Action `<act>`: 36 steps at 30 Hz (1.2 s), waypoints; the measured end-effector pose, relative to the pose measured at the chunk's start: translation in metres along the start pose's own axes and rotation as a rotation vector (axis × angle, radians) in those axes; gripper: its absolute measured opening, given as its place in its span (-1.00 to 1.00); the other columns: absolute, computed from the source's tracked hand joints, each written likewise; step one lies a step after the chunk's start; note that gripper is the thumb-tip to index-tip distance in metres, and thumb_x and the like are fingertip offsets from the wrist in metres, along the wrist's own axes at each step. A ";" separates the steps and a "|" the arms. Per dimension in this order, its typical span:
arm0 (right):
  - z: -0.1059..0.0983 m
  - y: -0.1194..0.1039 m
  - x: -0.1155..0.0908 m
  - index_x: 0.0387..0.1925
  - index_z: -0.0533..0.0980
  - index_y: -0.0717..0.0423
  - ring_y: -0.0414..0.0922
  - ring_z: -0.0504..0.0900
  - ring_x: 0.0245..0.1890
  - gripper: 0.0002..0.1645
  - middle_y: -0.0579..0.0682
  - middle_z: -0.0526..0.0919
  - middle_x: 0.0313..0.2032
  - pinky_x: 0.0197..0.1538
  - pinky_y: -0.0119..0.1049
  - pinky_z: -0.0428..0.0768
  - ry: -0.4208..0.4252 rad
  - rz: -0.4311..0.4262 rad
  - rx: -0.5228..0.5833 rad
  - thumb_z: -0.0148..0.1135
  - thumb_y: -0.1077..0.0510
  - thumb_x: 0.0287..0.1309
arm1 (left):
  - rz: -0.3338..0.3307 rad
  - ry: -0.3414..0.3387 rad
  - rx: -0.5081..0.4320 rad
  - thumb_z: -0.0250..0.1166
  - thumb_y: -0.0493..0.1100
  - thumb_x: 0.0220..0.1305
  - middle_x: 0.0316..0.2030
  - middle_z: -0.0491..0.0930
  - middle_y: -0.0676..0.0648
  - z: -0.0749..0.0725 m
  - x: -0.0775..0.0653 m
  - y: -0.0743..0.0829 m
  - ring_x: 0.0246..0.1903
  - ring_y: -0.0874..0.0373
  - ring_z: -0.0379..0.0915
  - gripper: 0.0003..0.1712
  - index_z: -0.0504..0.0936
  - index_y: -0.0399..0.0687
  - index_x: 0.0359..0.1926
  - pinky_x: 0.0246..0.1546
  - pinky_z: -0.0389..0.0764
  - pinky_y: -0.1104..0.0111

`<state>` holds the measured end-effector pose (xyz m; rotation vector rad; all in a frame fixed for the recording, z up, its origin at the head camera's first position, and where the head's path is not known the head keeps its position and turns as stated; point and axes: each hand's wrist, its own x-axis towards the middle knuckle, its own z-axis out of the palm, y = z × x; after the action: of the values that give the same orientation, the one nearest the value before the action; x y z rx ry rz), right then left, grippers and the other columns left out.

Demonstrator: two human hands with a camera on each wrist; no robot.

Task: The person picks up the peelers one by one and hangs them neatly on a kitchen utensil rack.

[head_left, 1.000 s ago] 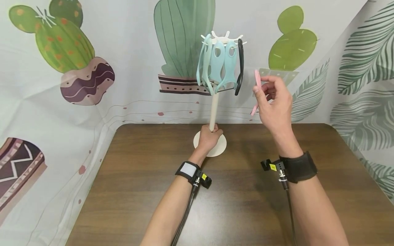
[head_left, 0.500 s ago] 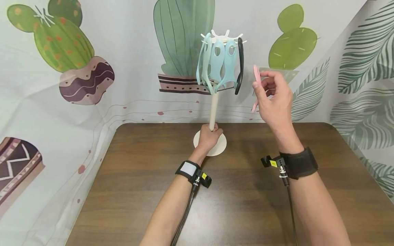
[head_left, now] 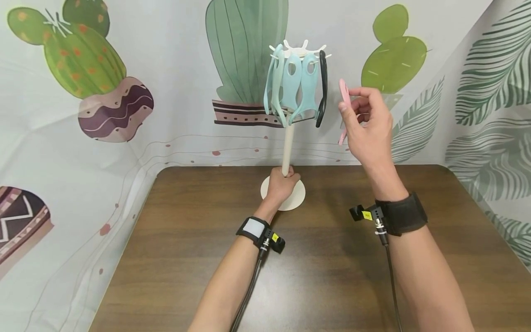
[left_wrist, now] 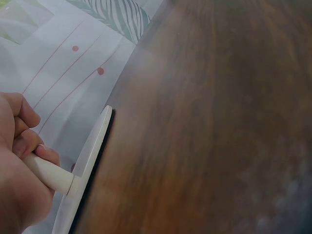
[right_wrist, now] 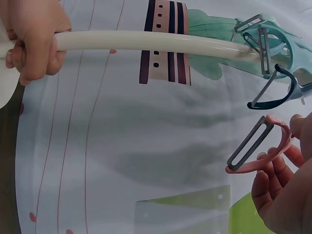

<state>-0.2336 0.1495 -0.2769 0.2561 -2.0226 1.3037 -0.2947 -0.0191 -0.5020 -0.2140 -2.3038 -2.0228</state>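
Note:
My left hand (head_left: pixel 283 183) grips the lower pole of a cream stand (head_left: pixel 288 150), just above its round base (head_left: pixel 299 197) on the table. Up top, a ring of white prongs (head_left: pixel 304 51) carries several light-blue peelers (head_left: pixel 292 83) and one black peeler (head_left: pixel 321 90). To the right of these, raised and apart from the stand, my right hand (head_left: pixel 370 127) pinches a pink peeler (head_left: pixel 345 92) between thumb and fingers. In the right wrist view the pink peeler's slotted metal blade (right_wrist: pixel 249 144) shows, below the black peeler (right_wrist: pixel 273 103).
The brown wooden table (head_left: pixel 315 276) ends at the back against a printed cloth (head_left: pixel 178 92) with cacti and leaves. A black strap with a camera and cable sits on each wrist; the cables run down along the forearms.
My right hand has risen slightly with the pink peeler, whose upper end now stands higher beside the black one. The left hand and the stand have stayed in place.

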 end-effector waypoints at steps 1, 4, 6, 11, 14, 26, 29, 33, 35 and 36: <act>0.000 -0.001 0.001 0.19 0.54 0.33 -0.20 0.50 -0.30 -0.61 -0.15 0.52 -0.31 -0.16 -0.41 0.44 0.002 0.004 0.010 0.33 0.23 0.43 | -0.005 -0.002 -0.002 0.26 -0.28 0.25 -0.71 0.07 0.15 0.000 0.000 0.000 -0.67 0.22 0.05 -0.54 0.26 0.14 -0.68 -0.69 0.12 0.36; 0.000 -0.003 0.003 0.18 0.54 0.34 -0.21 0.50 -0.31 -0.61 -0.17 0.52 -0.32 -0.17 -0.40 0.43 0.010 0.007 0.027 0.34 0.24 0.42 | -0.010 -0.011 -0.006 0.26 -0.28 0.26 -0.71 0.08 0.15 0.000 0.000 0.001 -0.67 0.22 0.05 -0.54 0.27 0.13 -0.68 -0.68 0.13 0.36; 0.000 -0.003 0.005 0.17 0.55 0.33 -0.22 0.50 -0.31 -0.61 -0.18 0.52 -0.32 -0.17 -0.40 0.43 0.012 0.004 0.029 0.34 0.23 0.42 | -0.005 -0.010 -0.004 0.26 -0.27 0.27 -0.71 0.08 0.15 0.000 0.000 0.001 -0.67 0.22 0.04 -0.54 0.27 0.12 -0.68 -0.68 0.12 0.36; -0.001 -0.003 0.010 0.17 0.56 0.30 -0.21 0.51 -0.31 -0.63 -0.19 0.55 -0.31 -0.18 -0.39 0.44 0.014 -0.011 0.036 0.33 0.23 0.43 | 0.021 -0.003 0.001 0.26 -0.28 0.26 -0.72 0.07 0.15 0.000 0.001 0.000 -0.67 0.22 0.04 -0.53 0.26 0.10 -0.69 -0.69 0.11 0.36; -0.002 -0.004 0.012 0.17 0.57 0.28 -0.20 0.51 -0.30 -0.64 -0.18 0.56 -0.30 -0.17 -0.38 0.44 0.008 -0.005 0.046 0.32 0.23 0.44 | 0.018 -0.005 -0.004 0.26 -0.28 0.25 -0.71 0.07 0.14 0.000 0.001 0.000 -0.67 0.21 0.05 -0.54 0.26 0.10 -0.68 -0.69 0.12 0.36; -0.001 -0.017 0.019 0.13 0.59 0.24 -0.17 0.50 -0.33 -0.69 -0.11 0.54 -0.33 -0.20 -0.35 0.45 0.013 0.024 0.185 0.32 0.27 0.42 | 0.007 -0.009 -0.009 0.26 -0.25 0.27 -0.71 0.06 0.15 -0.001 -0.002 0.000 -0.66 0.20 0.04 -0.55 0.27 0.12 -0.67 -0.67 0.14 0.34; -0.001 -0.017 0.022 0.11 0.61 0.22 -0.17 0.50 -0.31 -0.72 -0.11 0.54 -0.34 -0.21 -0.35 0.43 0.018 0.013 0.214 0.32 0.28 0.41 | 0.012 -0.014 -0.012 0.26 -0.26 0.28 -0.70 0.06 0.15 -0.001 -0.002 0.000 -0.66 0.20 0.04 -0.54 0.26 0.12 -0.67 -0.67 0.14 0.34; -0.001 -0.018 0.026 0.09 0.62 0.20 -0.17 0.52 -0.28 -0.74 -0.12 0.56 -0.35 -0.19 -0.34 0.42 0.021 0.004 0.248 0.32 0.29 0.41 | 0.024 -0.012 -0.005 0.25 -0.27 0.27 -0.70 0.06 0.14 -0.001 -0.002 0.001 -0.66 0.20 0.04 -0.54 0.25 0.11 -0.67 -0.67 0.14 0.34; -0.001 -0.018 0.028 0.08 0.62 0.19 -0.16 0.52 -0.26 -0.74 -0.12 0.57 -0.35 -0.19 -0.34 0.42 0.018 0.002 0.259 0.32 0.30 0.40 | 0.027 -0.009 0.003 0.25 -0.28 0.27 -0.70 0.06 0.15 -0.001 -0.002 0.001 -0.66 0.20 0.04 -0.54 0.25 0.11 -0.68 -0.67 0.14 0.34; -0.001 -0.018 0.028 0.08 0.62 0.18 -0.16 0.53 -0.26 -0.74 -0.12 0.57 -0.35 -0.18 -0.34 0.41 0.017 0.002 0.263 0.32 0.31 0.40 | 0.026 -0.009 0.003 0.25 -0.27 0.27 -0.71 0.06 0.14 -0.001 -0.002 0.001 -0.66 0.20 0.04 -0.53 0.25 0.11 -0.68 -0.67 0.13 0.34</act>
<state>-0.2445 0.1471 -0.2452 0.3620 -1.8356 1.5681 -0.2927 -0.0198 -0.5010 -0.2521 -2.2970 -2.0103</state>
